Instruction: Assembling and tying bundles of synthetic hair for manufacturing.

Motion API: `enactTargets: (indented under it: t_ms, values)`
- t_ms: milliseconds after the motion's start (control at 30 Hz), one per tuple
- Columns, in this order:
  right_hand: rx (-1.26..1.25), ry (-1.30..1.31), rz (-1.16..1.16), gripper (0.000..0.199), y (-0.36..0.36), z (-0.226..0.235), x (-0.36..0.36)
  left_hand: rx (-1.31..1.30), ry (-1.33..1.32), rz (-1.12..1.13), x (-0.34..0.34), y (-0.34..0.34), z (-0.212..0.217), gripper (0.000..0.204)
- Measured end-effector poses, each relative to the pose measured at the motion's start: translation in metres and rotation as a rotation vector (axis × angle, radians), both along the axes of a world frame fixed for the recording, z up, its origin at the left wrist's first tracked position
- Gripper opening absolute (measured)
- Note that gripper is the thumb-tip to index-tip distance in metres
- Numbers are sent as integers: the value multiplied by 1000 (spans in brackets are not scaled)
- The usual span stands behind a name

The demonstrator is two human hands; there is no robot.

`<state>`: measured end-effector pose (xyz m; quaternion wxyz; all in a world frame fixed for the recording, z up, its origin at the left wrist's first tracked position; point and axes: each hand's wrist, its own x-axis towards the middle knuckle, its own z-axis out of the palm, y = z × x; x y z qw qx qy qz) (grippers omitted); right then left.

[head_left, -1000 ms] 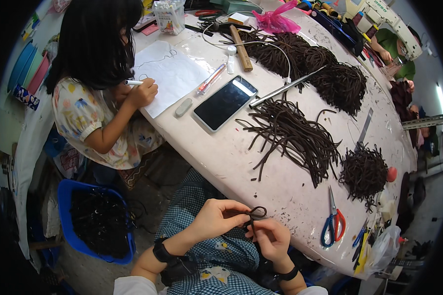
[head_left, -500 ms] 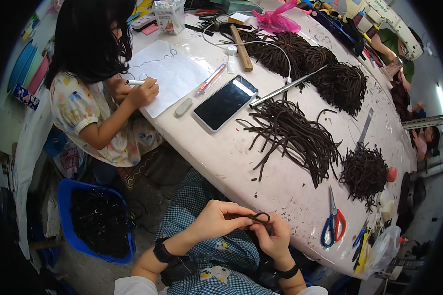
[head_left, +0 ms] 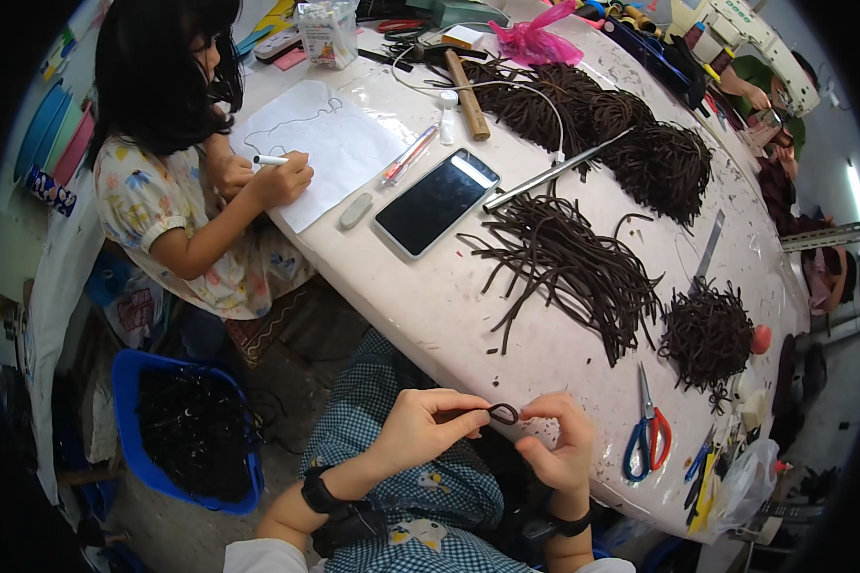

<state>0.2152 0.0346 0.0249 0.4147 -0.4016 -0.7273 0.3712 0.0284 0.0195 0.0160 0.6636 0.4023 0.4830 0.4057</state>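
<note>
Over my lap, by the table's front edge, my left hand (head_left: 430,427) pinches a dark brown cord bent into a small loop (head_left: 505,413). The loop sticks out past the fingertips; the rest of the cord is hidden in the hand. My right hand (head_left: 562,441) is just to the right of the loop, thumb and fingers apart and holding nothing. Whether its forefinger touches the loop, I cannot tell. On the table beyond lies a loose heap of similar brown cords (head_left: 573,272). Scissors with one blue and one red handle (head_left: 648,435) lie right of my right hand.
More cord bundles (head_left: 655,172) lie farther back, near a metal rod (head_left: 554,172), a hammer (head_left: 467,95) and a phone (head_left: 438,203). At left another person draws on white paper (head_left: 325,143). A blue bin (head_left: 134,420) of dark scraps stands on the floor.
My right hand has let go of the cord and drawn back to the right, its fingers spreading. The left hand keeps its pinch. The other person's pen hand has shifted slightly.
</note>
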Motion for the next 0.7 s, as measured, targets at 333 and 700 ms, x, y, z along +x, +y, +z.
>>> enactTargets:
  t_ms: [333, 700]
  values:
    - [-196, -31, -67, 11, 0, -1, -20, -79, -171, -73, 0, -2, -5, 17]
    - [-410, 128, -87, 15, -9, -7, -23, -77, -199, -75, 2, -1, -3, 16]
